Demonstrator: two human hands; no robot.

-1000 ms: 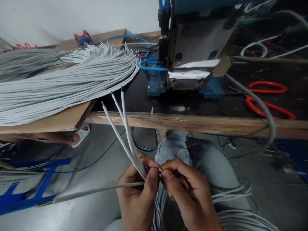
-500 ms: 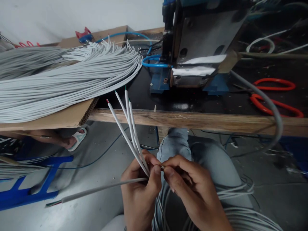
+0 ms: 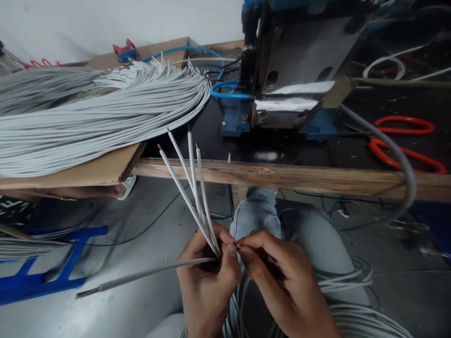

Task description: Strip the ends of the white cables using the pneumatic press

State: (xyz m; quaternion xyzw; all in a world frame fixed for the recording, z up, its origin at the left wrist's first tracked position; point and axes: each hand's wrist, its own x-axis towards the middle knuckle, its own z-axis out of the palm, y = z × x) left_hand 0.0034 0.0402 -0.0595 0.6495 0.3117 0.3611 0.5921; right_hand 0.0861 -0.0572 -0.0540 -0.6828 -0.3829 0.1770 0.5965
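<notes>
white round cables with coloured wire ends (image 3: 196, 202) fan upward from the left hand (image 3: 210, 282), its fingers curled around them, on the near side of the black, wood-edged surface (image 3: 299, 154); a grey cable (image 3: 141, 274) juts from the same hand to the left. the right hand (image 3: 282, 277), just beside it, pinches a small pale tip (image 3: 238, 245) between thumb and forefinger. far left, a thick pale grey cable bundle (image 3: 105, 131) lies on brown cardboard (image 3: 120, 171); a red-handled tool (image 3: 405, 119) rests at right.

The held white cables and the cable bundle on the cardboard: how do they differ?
The held cables are few; the cable bundle has very many. The held cables fan out from the left hand; the cable bundle lies massed on cardboard. Both contain pale, slender cables.
</notes>
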